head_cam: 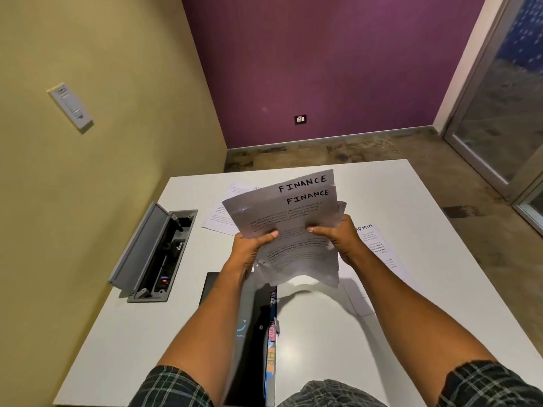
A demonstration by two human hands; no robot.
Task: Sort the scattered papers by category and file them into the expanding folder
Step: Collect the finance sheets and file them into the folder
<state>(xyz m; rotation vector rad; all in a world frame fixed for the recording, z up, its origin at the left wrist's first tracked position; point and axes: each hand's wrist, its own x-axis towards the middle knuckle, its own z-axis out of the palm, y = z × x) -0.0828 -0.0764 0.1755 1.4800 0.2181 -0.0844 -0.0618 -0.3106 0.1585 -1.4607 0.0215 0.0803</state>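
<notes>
Both hands hold up a small stack of white sheets headed FINANCE (293,218) above the middle of the white table (426,230). My left hand (249,245) grips the stack's left edge, my right hand (340,236) its right edge, thumbs on top. The dark expanding folder (258,342) lies below the stack near the front edge, its coloured tabs showing along its right side. A sheet headed ADMIN (379,245) lies on the table to the right, partly behind my right wrist. More printed sheets (220,218) lie behind the stack on the left.
An open grey cable box (152,254) with sockets is set into the table at the left. A yellow wall runs along the left, a purple wall at the back, and a glass door stands at the far right.
</notes>
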